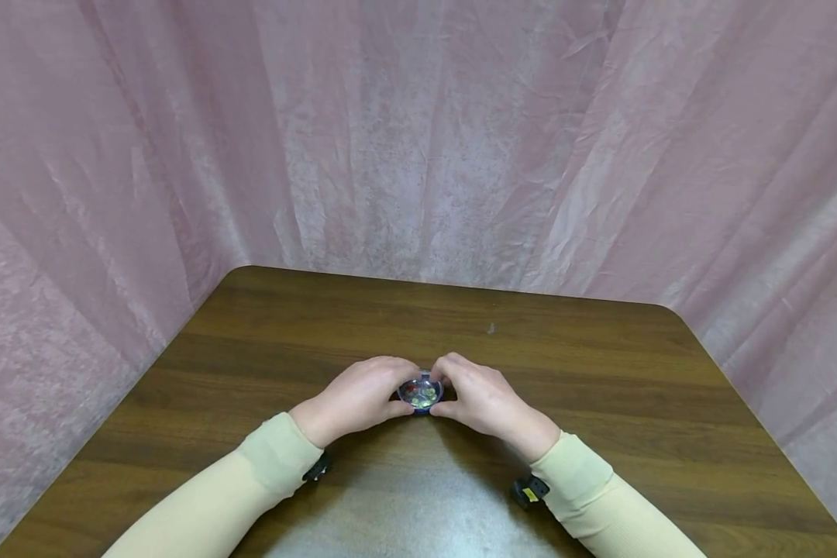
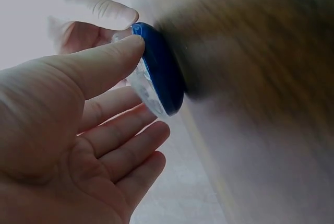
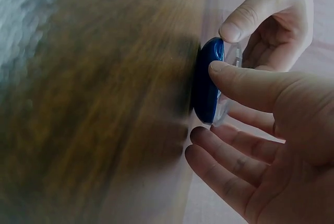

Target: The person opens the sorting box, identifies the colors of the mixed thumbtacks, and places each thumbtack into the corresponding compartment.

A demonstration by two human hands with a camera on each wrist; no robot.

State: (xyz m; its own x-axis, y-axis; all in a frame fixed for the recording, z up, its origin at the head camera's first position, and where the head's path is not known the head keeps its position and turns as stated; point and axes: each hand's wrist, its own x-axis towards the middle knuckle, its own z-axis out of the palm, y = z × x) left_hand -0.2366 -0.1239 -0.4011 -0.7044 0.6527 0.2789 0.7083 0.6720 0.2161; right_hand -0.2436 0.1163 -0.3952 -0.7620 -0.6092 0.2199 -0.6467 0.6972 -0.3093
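A small round case [image 1: 421,395] with a blue base and a clear domed cover sits between both hands near the table's middle. Bits of red, green and yellow show through its cover. The left hand [image 1: 359,394] pinches its left side, thumb on the near rim and fingers at the far side. On the right side, the right hand [image 1: 484,397] holds it the same way. Both wrist views show the blue base [image 2: 163,72] facing the wood, with each thumb at its edge; the lower fingers of each hand spread free. Whether the base touches the table cannot be told.
The brown wooden table [image 1: 307,318] has rounded far corners. Pink curtains [image 1: 418,139] hang behind it and along both sides. A dark strapped device [image 1: 528,491] is on the right wrist, and another [image 1: 317,468] on the left.
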